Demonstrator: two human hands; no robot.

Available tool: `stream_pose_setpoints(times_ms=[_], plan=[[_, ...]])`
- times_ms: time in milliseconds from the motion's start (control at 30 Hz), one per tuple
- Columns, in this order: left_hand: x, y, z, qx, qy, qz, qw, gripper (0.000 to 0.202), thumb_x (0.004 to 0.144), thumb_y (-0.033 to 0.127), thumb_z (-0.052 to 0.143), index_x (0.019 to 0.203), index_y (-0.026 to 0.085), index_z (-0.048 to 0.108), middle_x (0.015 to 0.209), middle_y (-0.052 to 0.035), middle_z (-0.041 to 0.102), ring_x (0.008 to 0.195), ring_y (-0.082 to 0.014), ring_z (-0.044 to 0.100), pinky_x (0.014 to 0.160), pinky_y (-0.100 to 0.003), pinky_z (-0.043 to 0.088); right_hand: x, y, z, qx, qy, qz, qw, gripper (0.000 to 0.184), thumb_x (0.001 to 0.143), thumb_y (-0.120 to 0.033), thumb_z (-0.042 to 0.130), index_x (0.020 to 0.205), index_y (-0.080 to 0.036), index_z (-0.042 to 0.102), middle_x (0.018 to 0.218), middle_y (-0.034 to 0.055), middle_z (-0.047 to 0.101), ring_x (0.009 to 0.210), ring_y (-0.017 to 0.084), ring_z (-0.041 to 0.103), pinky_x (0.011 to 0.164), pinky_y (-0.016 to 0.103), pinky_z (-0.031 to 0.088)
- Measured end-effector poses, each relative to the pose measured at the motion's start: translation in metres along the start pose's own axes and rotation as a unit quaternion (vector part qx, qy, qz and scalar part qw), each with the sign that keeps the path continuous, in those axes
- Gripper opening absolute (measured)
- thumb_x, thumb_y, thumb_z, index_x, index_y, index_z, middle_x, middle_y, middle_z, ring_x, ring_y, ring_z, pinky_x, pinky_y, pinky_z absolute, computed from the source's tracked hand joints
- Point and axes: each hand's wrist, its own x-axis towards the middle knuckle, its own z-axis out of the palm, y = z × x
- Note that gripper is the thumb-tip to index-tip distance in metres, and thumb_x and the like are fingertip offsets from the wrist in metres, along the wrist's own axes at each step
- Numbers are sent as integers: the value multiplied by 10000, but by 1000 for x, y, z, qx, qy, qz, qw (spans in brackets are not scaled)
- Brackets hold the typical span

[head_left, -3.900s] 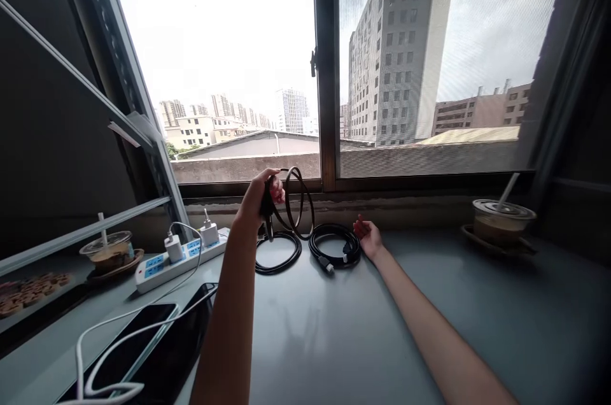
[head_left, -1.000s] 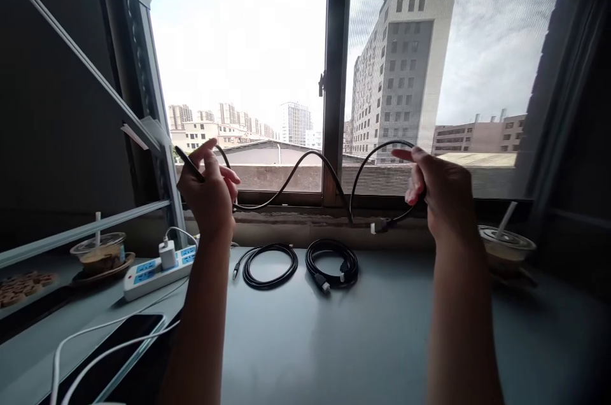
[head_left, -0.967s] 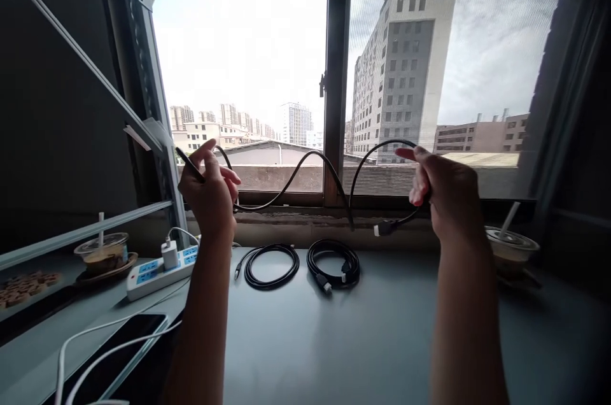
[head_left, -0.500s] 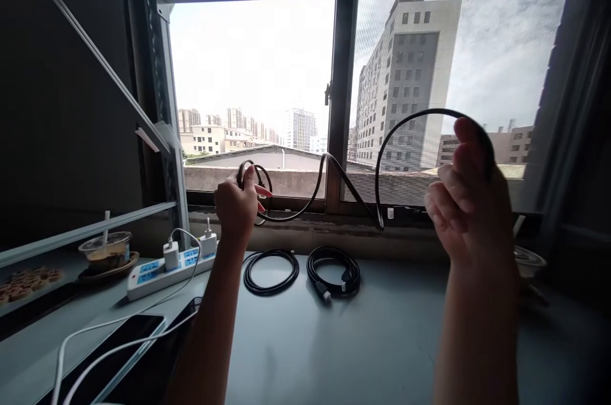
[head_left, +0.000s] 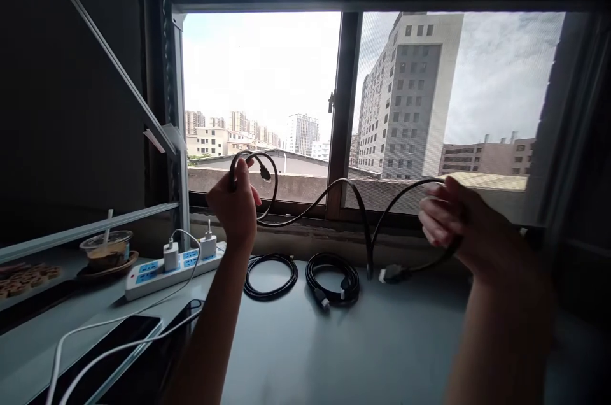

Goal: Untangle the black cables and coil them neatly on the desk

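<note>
A long black cable [head_left: 334, 187] hangs in the air between my two hands, in front of the window. My left hand [head_left: 235, 204] is closed on one end of it, with a small loop and a plug curling above the fingers. My right hand [head_left: 453, 223] grips the other end, fingers curled round the cable; its plug [head_left: 390, 274] dangles just above the table. Below lie two coiled black cables, a thin one [head_left: 270, 267] and a thicker one [head_left: 333, 278], side by side on the grey table [head_left: 363, 348].
A white power strip [head_left: 165, 263] with two chargers sits at the left, white wires running to a dark phone [head_left: 107, 354] at the near left. An iced drink cup [head_left: 105, 250] stands on a saucer by the metal shelf frame [head_left: 179, 156].
My right hand has come down from head height to chest height, and the cable's arc has dropped with it. My left hand rose slightly and turned its end into a loop.
</note>
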Motion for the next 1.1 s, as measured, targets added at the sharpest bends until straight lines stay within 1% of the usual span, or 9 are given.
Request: stream_pose_setpoints(times_ms=[67,133,233,333,500,733,833,967,1100], plan=[[-4,7,3,-20,32,14,999,323,804,422,521,800,149,694,296,82,335,288,-54,275,363,-219,229,4,5,10,-143,94,2,985,232,778,-388,607,892,-192,653,587,-17,557,438,93,528,318,162,346],[-8,12,6,-40,39,12,998,287,791,400,546,741,155,686,289,89,319,280,-45,253,352,-216,205,12,12,19,-240,126,0,962,342,746,-405,621,1009,-187,629,745,17,599,446,71,505,306,150,289],[-12,17,10,-66,29,-11,997,259,766,381,580,660,157,653,286,95,309,270,-38,233,336,-216,176,23,25,27,-312,117,20,943,339,755,-418,595,951,-145,639,761,29,593,399,24,397,327,149,270],[-18,22,14,-70,19,-30,997,273,753,387,595,600,161,620,287,94,305,267,-38,235,331,-221,172,29,34,32,-347,58,64,934,415,782,-515,536,803,-116,647,757,46,605,405,20,361,328,153,253],[-32,28,20,-67,-22,-21,997,276,778,388,561,626,171,637,290,85,309,282,-51,282,347,-225,227,30,37,44,-340,20,37,939,427,733,-545,589,798,-127,643,725,28,606,453,29,388,347,140,263],[-40,26,28,-100,-87,-98,986,347,833,414,439,810,163,676,300,68,360,259,-68,330,319,-221,218,33,35,45,-225,139,-43,964,249,790,-281,550,1001,-161,607,701,-5,601,565,66,536,491,152,444],[-36,23,27,-82,-113,-122,983,376,837,387,403,723,157,678,314,32,420,279,-75,375,315,-211,218,31,33,46,-207,149,-34,966,278,808,-274,532,1067,-189,581,798,8,628,562,68,556,468,155,464],[-28,22,20,-10,-212,-129,969,369,811,330,410,588,159,647,310,-3,456,298,-91,418,312,-194,229,29,33,54,-224,138,-35,964,437,853,-387,484,1260,-236,438,901,31,639,457,59,521,300,139,356],[-22,24,12,45,-368,-153,916,487,820,404,387,451,157,585,324,-47,502,264,-92,392,303,-200,216,29,37,63,-261,99,-4,960,484,891,-384,436,1335,-222,333,895,55,652,431,72,541,271,144,342]])
